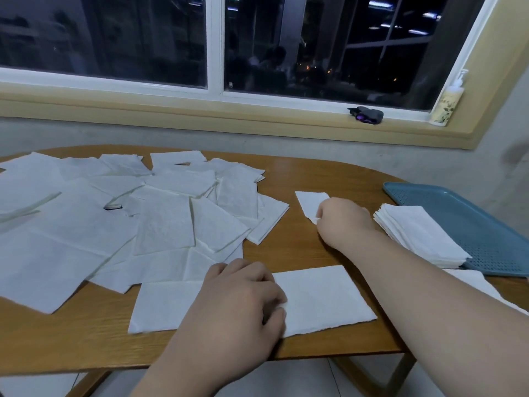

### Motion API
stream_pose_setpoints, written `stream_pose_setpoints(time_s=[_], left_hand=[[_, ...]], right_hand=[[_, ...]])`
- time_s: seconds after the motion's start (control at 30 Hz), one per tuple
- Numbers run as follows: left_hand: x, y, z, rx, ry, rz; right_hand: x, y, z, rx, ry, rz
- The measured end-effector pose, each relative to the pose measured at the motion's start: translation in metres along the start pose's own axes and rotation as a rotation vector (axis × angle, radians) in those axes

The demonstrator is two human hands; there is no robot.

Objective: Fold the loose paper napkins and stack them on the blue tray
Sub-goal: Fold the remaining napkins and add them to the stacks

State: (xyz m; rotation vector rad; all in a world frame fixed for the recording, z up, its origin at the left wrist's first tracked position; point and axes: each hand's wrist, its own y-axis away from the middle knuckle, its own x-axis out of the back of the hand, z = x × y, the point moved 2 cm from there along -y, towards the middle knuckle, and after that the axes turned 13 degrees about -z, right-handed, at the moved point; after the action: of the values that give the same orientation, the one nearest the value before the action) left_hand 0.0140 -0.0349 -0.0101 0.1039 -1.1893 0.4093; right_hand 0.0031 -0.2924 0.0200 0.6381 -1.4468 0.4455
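Note:
A half-folded white napkin lies near the table's front edge. My left hand rests on its middle with curled fingers, pinching the paper at its fingertips. Farther back, my right hand pinches a small folded napkin between the loose pile and the tray. A stack of folded napkins sits on the near left corner of the blue tray. Several loose unfolded napkins cover the table's left half.
The wooden table has a rounded right end; another napkin pokes out under my right forearm. On the window sill behind stand a pump bottle and a small dark object.

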Motion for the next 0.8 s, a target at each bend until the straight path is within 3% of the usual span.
stream_pose_setpoints(time_s=[0.1, 0.2, 0.3, 0.5, 0.63, 0.8], left_hand=[[0.000, 0.001, 0.002, -0.021, 0.005, 0.021], [0.000, 0.003, 0.002, -0.035, 0.022, 0.084], [0.003, 0.008, 0.002, -0.021, 0.098, 0.170], [0.021, 0.015, 0.008, 0.025, 0.338, 0.206], [0.024, 0.016, 0.019, 0.072, 0.496, 0.162], [0.028, 0.011, 0.028, 0.155, 0.556, 0.168]], right_hand=[[-0.005, 0.028, 0.018, 0.025, -0.091, 0.032], [0.001, 0.071, 0.030, 0.123, -0.345, 0.162], [0.016, 0.124, 0.031, 0.251, -0.566, 0.188], [0.012, 0.181, 0.041, 0.520, -1.084, -0.015], [-0.001, 0.168, 0.049, 0.485, -1.204, -0.185], [-0.011, 0.160, 0.052, 0.431, -1.361, -0.212]])
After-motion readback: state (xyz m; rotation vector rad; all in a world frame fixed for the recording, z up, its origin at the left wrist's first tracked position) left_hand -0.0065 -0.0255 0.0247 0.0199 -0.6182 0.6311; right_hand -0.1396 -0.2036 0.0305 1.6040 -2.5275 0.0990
